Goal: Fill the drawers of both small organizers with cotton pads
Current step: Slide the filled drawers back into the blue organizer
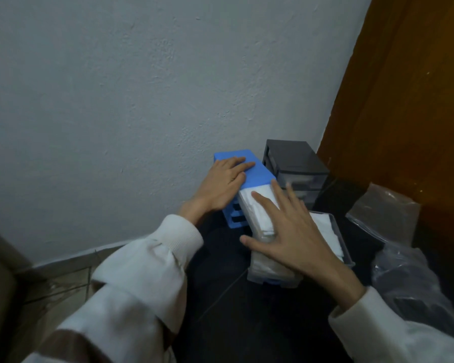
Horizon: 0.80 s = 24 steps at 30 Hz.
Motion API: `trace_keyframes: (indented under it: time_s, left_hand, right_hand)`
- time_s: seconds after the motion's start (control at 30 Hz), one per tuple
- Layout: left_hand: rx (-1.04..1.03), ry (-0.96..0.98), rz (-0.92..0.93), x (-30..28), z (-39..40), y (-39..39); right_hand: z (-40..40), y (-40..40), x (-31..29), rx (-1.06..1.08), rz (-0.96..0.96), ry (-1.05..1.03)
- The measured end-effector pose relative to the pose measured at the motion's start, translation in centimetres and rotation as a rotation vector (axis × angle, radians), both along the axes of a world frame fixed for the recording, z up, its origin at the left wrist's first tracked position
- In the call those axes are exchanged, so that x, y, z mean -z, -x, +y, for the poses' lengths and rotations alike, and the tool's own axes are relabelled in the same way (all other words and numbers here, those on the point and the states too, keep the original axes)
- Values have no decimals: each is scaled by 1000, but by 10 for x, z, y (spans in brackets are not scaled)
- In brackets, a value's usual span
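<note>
Cotton pads (257, 208) fill a clear drawer (273, 277) pulled far out of the top of the blue organizer (247, 166), which stands on a dark surface (247, 323) against the pale wall (142, 87). Right hand (291, 229) lies flat on the white stack with fingers straight and spread, pressing the pads down, thumb beside the drawer's left wall. Left hand (224, 183) rests open on the blue top, fingers straight and together, steadying the housing. Lower slots of the blue frame (235, 217) show as dark openings beneath the left wrist. Second clear drawer (344, 247), also holding white pads, lies on the surface just right of the extended one, partly hidden by the right hand. Black organizer (296, 163) with translucent drawers stands just beside the blue one, in the corner by an orange-brown wooden panel (404, 113). Clear plastic bags (383, 213) lie at the right edge. Both arms wear cream sleeves (147, 271).
</note>
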<state>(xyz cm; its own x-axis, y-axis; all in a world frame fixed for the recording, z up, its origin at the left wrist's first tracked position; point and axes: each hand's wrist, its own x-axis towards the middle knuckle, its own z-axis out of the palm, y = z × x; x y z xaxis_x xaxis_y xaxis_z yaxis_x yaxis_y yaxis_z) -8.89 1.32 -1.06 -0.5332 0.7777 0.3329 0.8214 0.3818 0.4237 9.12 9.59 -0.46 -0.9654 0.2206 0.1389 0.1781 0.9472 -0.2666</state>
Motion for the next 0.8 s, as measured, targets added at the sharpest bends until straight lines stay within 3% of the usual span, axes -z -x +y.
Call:
trace_keyframes:
  time_s: [0.13, 0.57, 0.8]
  left_hand:
    - [-6, -7, -2, 1, 1, -1]
    - [4, -10, -28, -4, -1, -7]
    - [-7, -11, -16, 1, 1, -5]
  right_hand:
    - [12, -6, 0, -110, -81, -206]
    - [22, -7, -2, -215, 55, -172]
    - [28, 2, -10, -194, -80, -213]
